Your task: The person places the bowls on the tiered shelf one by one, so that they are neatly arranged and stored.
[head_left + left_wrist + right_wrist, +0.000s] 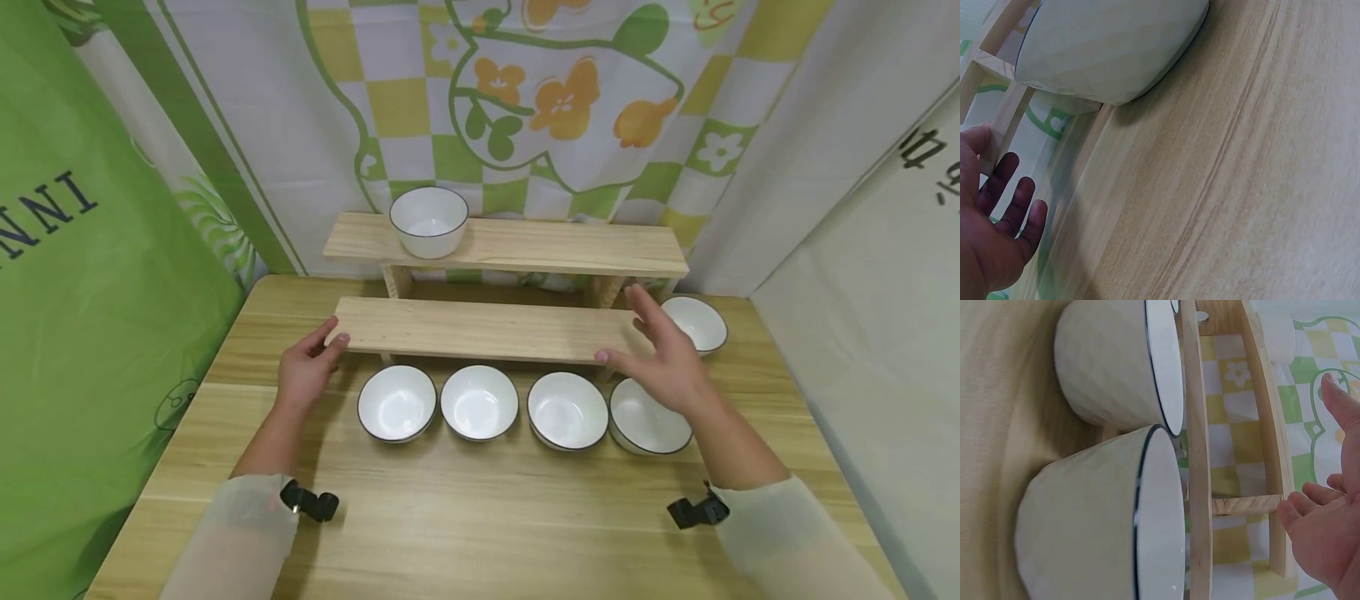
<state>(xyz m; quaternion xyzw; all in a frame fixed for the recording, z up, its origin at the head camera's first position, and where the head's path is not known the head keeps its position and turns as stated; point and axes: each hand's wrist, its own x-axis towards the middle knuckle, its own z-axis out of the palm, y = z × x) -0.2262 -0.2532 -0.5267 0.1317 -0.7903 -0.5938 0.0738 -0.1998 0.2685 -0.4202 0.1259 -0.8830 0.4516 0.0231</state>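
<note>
My left hand [306, 367] pinches the left end of the lower board of a two-tier wooden shelf [480, 329], its thumb on top; the left wrist view shows the other fingers spread below that end. My right hand [667, 358] is open with its thumb apart, over the board's right end and above the rightmost white bowl [648, 421], which it partly hides. Several white bowls with dark rims stand in a row before the shelf, among them the leftmost bowl [397, 404]. Another bowl [429, 221] sits on the upper board [555, 246], left of its middle.
One more white bowl [697, 323] stands on the wooden table [480, 525] beyond my right hand, beside the shelf's right end. A patterned curtain [570, 108] hangs behind the shelf. Green cloth [97, 292] borders the left side, and a pale wall covering [877, 275] the right.
</note>
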